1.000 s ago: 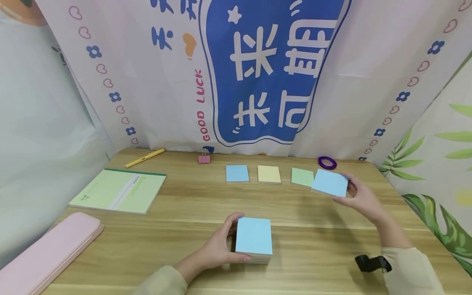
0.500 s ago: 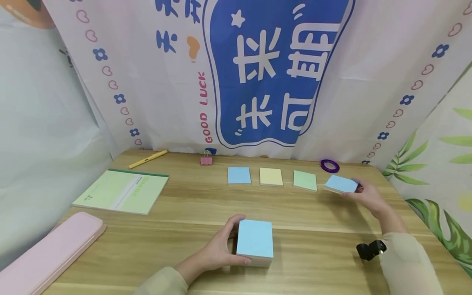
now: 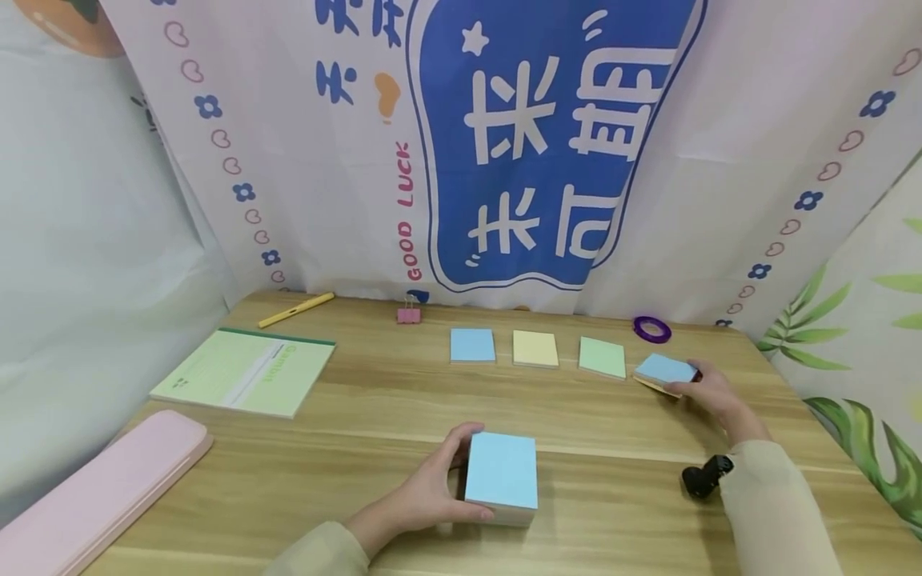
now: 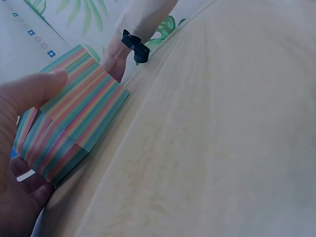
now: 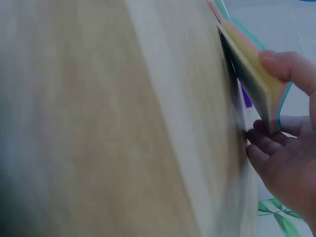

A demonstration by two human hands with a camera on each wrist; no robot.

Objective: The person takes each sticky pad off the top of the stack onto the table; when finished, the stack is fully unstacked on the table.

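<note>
We hold the thick pad [image 3: 502, 478] near the front middle of the table [image 3: 360, 448] with our left hand [image 3: 425, 496]: the thumb curls over its far left corner and the fingers wrap its near side, so the block sits steady on the wood. The left wrist view shows its striped edge of many colours [image 4: 69, 123], with a thumb on top and fingers below it.

Our right hand [image 3: 709, 392] is far right, pinching a thin wad [image 3: 666, 370] with a blue top sheet; the thumb lies on top and the curled fingers sit under its right edge. In the right wrist view the wad [image 5: 252, 74] is tilted, its left edge low by the wood and the held edge raised, so it does not lie flat yet.

It sits just right of a row of 3 small piles: blue [image 3: 472, 345], yellow [image 3: 535, 349], green [image 3: 602, 357], evenly spaced and apart. A purple ring [image 3: 652, 328] lies just behind the wad, and the table's right edge is near, so room there is tight.

Open wood lies between the 2 hands. On the left are a notebook [image 3: 245, 372], a pink case [image 3: 101, 488], a yellow pen [image 3: 295, 310] and a pink clip [image 3: 408, 314].
</note>
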